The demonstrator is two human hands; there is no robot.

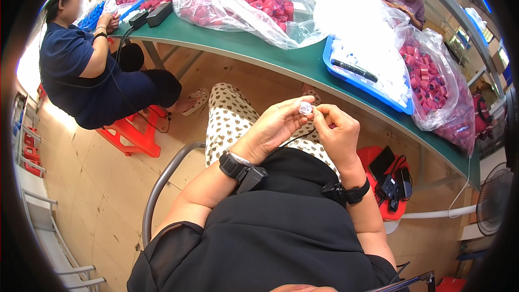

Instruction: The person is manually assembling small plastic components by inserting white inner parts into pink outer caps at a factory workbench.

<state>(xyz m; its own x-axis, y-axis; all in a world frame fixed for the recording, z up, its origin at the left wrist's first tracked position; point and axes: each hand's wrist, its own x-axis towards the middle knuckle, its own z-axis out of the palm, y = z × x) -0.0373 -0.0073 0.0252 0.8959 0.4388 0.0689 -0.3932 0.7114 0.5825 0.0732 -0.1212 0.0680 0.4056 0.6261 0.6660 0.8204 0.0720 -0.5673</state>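
Note:
A small round white, partly clear plastic piece (305,108) is pinched between the thumb and fingers of my left hand (275,124), above my lap. My right hand (339,132) comes in from the other side, its thumb and forefinger pressed together at the edge of the piece. A bit of dark pink shows under the curled right fingers; what it is I cannot make out. Beyond the hands, a blue tray (373,97) of small white parts sits at the table's near edge, with a black marker pen (354,70) lying on the parts.
Clear bags of dark pink caps (265,2) (427,78) stand on the green table (227,37). A seated person (92,70) works at left, another person (405,1) across the table. A red stool (381,208) holding black devices and a fan (494,199) are at right.

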